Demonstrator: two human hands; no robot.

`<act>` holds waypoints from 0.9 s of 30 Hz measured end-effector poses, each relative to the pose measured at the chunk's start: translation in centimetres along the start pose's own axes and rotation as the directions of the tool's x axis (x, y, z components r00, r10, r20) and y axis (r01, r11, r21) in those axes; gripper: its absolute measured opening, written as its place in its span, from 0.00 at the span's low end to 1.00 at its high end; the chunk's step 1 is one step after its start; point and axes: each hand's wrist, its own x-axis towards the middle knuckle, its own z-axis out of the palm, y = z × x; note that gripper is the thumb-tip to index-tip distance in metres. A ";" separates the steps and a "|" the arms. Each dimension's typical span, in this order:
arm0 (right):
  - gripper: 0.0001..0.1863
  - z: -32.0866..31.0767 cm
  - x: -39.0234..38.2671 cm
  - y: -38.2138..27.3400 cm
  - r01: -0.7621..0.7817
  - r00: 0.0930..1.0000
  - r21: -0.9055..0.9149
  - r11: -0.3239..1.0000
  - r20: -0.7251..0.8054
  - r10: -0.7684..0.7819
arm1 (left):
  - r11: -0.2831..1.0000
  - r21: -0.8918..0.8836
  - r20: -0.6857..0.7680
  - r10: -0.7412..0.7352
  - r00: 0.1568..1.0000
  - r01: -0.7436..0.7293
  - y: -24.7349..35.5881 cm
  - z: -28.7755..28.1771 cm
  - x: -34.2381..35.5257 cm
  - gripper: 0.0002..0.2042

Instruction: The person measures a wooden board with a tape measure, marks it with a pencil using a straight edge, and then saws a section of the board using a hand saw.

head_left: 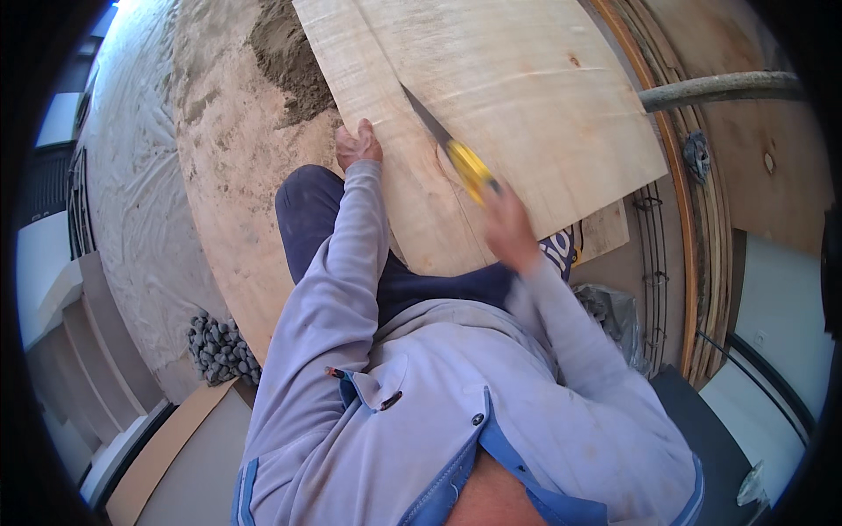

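A large pale plywood sheet [544, 105] lies slanted across my lap, with a thin line running along it from the far edge down to a hand saw [465, 167]. The saw has a narrow grey blade and a yellow handle; the blade's tip is on that line. My right hand [507, 223], blurred by motion, is closed on the handle. My left hand [360, 145] grips the sheet's left edge, beside my raised knee, with its fingers curled over the wood.
A stained board [219, 158] with grey sand [289, 70] lies underneath. Plastic sheeting [132, 193] and grey stones [224, 351] are at left. At right are stacked long timbers [702, 263], metal rods [653, 289], a curved grey pipe [728, 92] and a crumpled bag [614, 320].
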 end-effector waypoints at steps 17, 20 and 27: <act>0.12 0.4 1.9 -0.9 -0.099 0.995 0.008 0.995 -0.014 0.100 | 1.000 -0.001 0.028 0.017 0.999 -0.017 -1.9 1.7 2.4 0.17; 0.10 -4.2 -7.3 -3.4 -0.239 0.966 0.027 0.971 0.112 0.235 | 0.992 0.125 -0.047 -0.019 0.999 0.025 -0.6 -1.0 1.5 0.17; 0.12 3.3 2.0 1.3 0.021 0.994 0.015 1.000 -0.109 -0.020 | 0.984 0.179 -0.033 0.004 0.999 0.002 -0.9 1.8 2.8 0.21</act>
